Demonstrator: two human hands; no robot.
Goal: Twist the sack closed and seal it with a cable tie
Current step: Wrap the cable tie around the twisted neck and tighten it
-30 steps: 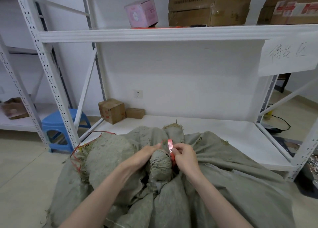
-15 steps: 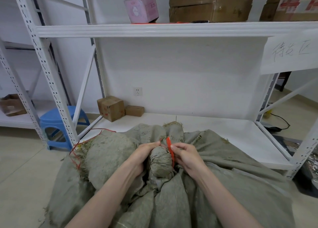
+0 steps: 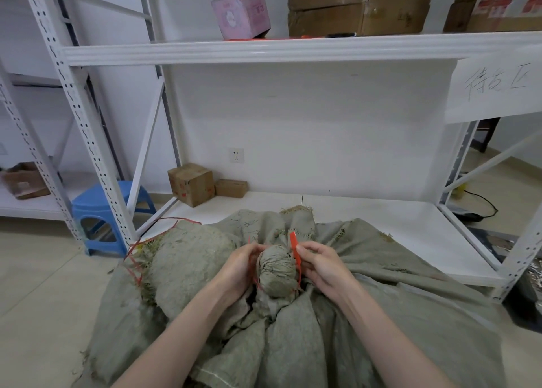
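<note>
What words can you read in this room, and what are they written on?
"待发区", handwritten and hard to make out, on the white paper sign hanging from the shelf.
Pink box: print too blurred to read.
Big cardboard box: a dark line of print, too small to read.
Taped carton: red marks, unreadable.
Small cardboard box: red marks, unreadable.

A storeroom or small warehouse. White slotted-steel racking [image 3: 73, 94] carrying taped cardboard cartons [image 3: 357, 6], with a handwritten paper label [image 3: 495, 88]. Bare tiled floor [image 3: 44, 299], blue plastic stool [image 3: 102, 211].
</note>
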